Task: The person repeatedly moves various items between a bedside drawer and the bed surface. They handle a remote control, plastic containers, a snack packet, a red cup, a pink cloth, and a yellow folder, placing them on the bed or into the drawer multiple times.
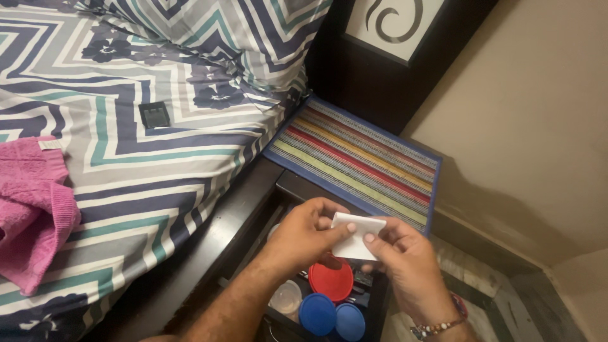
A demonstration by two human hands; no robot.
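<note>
Left hand (308, 229) and right hand (405, 259) are both pinching a small white paper (356, 237) between fingertips, holding it over an open drawer (297, 190). Under it are sitting a red lid (330, 282), two blue lids (334, 316) and a clear jar (286, 296). A striped mat (361, 158) is lying on the nightstand; a pink towel (31, 209) is resting on the bed (139, 177).

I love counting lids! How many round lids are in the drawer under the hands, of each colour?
Red lid: 1
Blue lids: 2
Clear lid: 1
Total: 4 in the open drawer. Both hands, left and right, hold a white paper above them.
</note>
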